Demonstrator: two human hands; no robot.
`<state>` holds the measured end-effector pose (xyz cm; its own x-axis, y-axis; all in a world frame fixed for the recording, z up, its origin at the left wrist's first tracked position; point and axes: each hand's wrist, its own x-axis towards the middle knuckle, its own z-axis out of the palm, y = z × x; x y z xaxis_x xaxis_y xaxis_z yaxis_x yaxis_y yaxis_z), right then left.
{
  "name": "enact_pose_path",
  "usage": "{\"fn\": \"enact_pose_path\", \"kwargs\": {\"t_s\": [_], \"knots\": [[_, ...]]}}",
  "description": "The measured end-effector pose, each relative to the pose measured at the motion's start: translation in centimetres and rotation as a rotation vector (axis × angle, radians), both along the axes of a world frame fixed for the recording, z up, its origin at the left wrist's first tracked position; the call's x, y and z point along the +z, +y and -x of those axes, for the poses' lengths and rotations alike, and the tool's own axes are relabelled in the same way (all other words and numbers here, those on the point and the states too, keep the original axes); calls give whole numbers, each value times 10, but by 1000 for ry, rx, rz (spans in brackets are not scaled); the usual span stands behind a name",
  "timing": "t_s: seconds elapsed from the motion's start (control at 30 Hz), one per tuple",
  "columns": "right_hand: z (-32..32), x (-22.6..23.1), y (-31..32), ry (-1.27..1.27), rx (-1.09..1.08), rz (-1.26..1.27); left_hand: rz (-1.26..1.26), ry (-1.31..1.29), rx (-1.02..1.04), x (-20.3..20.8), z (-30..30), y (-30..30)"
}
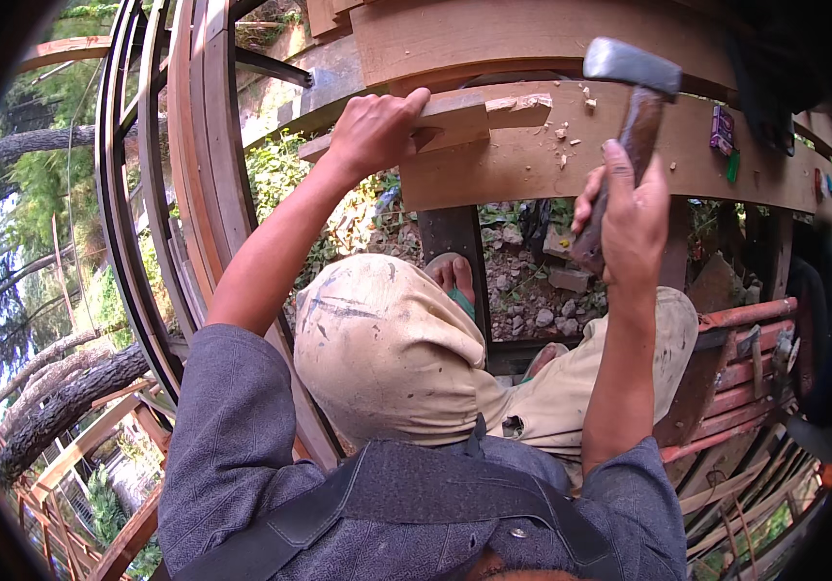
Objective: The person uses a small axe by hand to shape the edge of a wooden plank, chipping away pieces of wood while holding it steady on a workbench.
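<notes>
Left grip (374,134) clasps the wood (459,123) across the left edge of the counter (532,184), chipped end toward right grip (631,218), clenched round the hammer (641,126).

**Open-Air Setting, Daylit**

Tabletop (445,184): pale wood, running crosswise above stony ground (542,305). Broad board (503,39): lying along the tabletop's far side. Low greenery (275,179): growing at the tabletop's left. Dark frame bars (106,174): running up the left side, appearing bowed. Brown timber lengths (212,145): lining the bars' inner side. Foliage (77,261): filling the far left, catching bright daylight. Thick tree trunk (67,412): slanting below. Red slatted piece (740,373): standing at right, its full form being hidden.
</notes>
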<state>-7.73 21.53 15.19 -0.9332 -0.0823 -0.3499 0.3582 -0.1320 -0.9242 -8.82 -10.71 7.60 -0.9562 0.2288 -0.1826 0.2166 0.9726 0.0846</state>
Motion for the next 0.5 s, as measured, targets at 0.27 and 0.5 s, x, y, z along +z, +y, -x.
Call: {"fn": "enact_pose_path", "kwargs": {"t_s": [0.27,0.5], "knots": [[-42,-69,-56,-100,106,-50,-8,15,-1,0,-1,2],[-6,-15,-26,-333,104,283,8,42,-32,-4,4,-7]]}}
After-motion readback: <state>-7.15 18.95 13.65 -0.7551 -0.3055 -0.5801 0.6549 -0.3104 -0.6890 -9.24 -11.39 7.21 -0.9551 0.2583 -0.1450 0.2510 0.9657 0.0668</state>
